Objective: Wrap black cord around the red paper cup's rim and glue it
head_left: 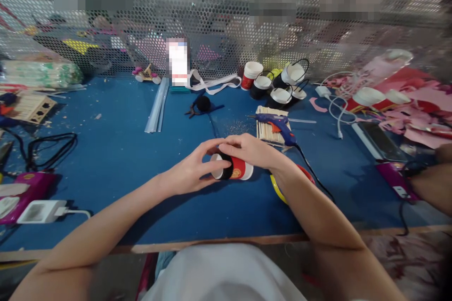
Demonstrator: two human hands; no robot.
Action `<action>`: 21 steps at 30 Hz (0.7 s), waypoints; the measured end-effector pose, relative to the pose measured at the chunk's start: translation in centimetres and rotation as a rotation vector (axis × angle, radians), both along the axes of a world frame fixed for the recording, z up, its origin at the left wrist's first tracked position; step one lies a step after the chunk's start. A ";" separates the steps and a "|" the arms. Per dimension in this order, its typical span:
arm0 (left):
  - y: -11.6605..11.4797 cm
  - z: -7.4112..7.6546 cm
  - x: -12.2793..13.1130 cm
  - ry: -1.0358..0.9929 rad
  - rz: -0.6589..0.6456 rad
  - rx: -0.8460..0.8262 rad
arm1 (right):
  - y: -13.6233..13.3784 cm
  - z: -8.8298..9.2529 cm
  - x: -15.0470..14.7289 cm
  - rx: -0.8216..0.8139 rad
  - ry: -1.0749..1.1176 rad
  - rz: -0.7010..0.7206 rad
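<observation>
Cup (240, 171): red, black band (229, 172) round it, on its side at the tabletop (116, 150)'s near middle, between both hands; can't tell if it touches the surface. Left hand (192, 169) partly open, fingers and thumb curved round the cup's left end, gripping. Right hand (252, 150) partly closed over the cup's top, fingers on the band, also holding; its thumb is hard to make out.

Right forearm partly covers a yellow-and-red ring (278, 190) just beside it. Beyond the right hand, glue gun (277, 124) lies on a stick pad (263, 132), cord (314, 171) running past the forearm. Ahead of the hands: black ball (204, 103) by a dark tool, mostly hidden. Further back: glue sticks (157, 108), lit screen (179, 63), white ribbon (219, 85), a red-and-white cup (250, 75) and black cups (261, 85) clustered, some with looped handles.

Right side: white charger (322, 91), phone (383, 141), pink scraps (423, 117), purple strip (393, 181), another person's hand (432, 181) at it. Left side: second purple strip (38, 181), white adapter (41, 211), black cable (52, 150), wooden block (33, 108), plastic-wrapped bundle (42, 73). Mesh (141, 23) along the back.
</observation>
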State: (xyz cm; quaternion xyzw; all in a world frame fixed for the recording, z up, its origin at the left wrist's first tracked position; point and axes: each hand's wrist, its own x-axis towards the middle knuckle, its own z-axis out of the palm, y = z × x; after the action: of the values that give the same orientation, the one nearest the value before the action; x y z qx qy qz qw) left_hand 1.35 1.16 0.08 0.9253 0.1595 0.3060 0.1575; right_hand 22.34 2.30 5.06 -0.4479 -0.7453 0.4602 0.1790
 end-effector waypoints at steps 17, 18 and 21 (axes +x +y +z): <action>0.0 -0.2 0.4 0.107 -0.024 0.020 | -0.3 -1.6 0.1 -0.046 0.071 -0.050; 0.0 -0.3 0.4 0.111 -0.025 0.020 | -0.4 -1.7 0.0 -0.045 0.082 -0.068; -0.1 -0.3 0.3 0.107 -0.039 0.012 | -0.7 -1.7 -0.3 -0.058 0.101 -0.115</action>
State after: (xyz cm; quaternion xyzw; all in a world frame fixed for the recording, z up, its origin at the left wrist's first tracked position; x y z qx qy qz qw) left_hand 1.67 1.07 -0.27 0.9441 0.1479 0.2539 0.1492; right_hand 22.00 1.59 3.31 -0.4714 -0.6945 0.4927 0.2294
